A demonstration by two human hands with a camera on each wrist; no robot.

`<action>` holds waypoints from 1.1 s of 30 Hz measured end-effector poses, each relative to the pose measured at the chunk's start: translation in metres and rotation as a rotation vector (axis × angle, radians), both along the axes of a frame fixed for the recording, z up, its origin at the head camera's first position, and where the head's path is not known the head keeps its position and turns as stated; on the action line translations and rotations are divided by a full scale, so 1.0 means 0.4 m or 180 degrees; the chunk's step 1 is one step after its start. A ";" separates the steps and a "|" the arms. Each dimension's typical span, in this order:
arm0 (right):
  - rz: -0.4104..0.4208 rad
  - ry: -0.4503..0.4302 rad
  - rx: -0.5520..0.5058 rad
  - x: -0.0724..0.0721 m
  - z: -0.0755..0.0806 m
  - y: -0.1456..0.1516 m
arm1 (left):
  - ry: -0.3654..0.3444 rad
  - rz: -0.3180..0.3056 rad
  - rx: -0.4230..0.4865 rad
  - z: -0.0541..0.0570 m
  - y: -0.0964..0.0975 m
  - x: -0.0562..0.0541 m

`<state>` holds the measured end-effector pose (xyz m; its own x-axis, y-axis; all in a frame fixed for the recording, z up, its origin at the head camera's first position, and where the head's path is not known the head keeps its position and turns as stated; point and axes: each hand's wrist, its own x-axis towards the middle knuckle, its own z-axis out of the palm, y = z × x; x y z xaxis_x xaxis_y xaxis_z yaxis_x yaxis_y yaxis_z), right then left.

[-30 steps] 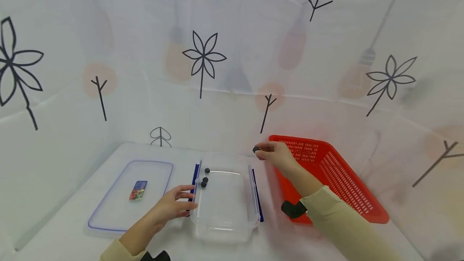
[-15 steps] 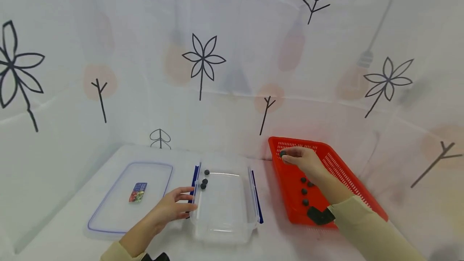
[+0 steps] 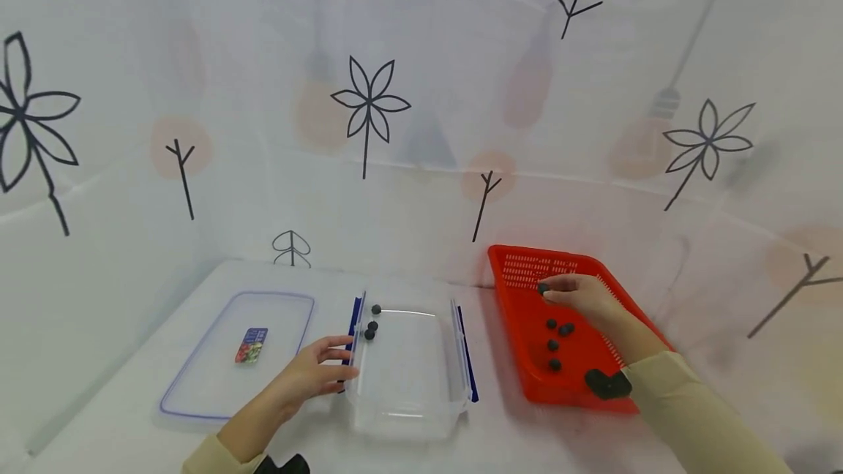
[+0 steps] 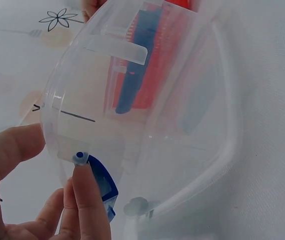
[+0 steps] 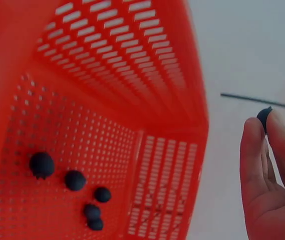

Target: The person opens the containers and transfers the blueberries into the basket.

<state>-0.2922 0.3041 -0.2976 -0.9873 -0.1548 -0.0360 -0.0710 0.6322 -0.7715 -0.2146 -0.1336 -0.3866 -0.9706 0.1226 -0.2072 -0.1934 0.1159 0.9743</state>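
Observation:
My right hand [image 3: 586, 295] pinches one dark blueberry [image 5: 264, 119] between thumb and fingertips, above the left back part of a red basket [image 3: 536, 379]. Several more blueberries [image 5: 74, 180] lie apart or in pairs on the basket floor. In the middle of the table, a clear plastic food container [image 3: 405, 415] holds 3 blueberries [image 3: 372, 326] along its left side. With its thumb over the rim and its fingers outside, my left hand [image 3: 309, 371] holds the container's left wall. Those fingers touch a blue latch [image 4: 102, 177] in the left wrist view.
A clear lid [image 3: 197, 386] with a blue edge and a small printed label [image 3: 252, 346] lies flat left of the container. Another blue latch [image 3: 468, 357] hangs open on the container's right side. White cloth [image 3: 421, 203] with drawn plants stands behind the table.
From beside the container's far right end, my right hand has moved right over the basket, still pinching the blueberry. My left hand stays at the container wall.

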 end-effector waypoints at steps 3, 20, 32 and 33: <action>0.0069 -0.0014 0.0080 -0.014 -0.006 0.030 | -0.0001 0.0007 -0.0007 0.005 0.001 -0.003; -0.0136 -0.0540 -0.0234 -0.065 -0.071 0.148 | 0.0049 -0.0009 -0.0058 0.003 -0.002 -0.001; -0.0206 -0.0639 -0.0081 -0.073 -0.108 0.193 | 0.0016 -0.0036 -0.0060 0.006 -0.004 -0.002; -0.0236 -0.0656 -0.0138 -0.074 -0.110 0.196 | 0.0004 -0.0040 -0.0050 0.006 -0.004 -0.002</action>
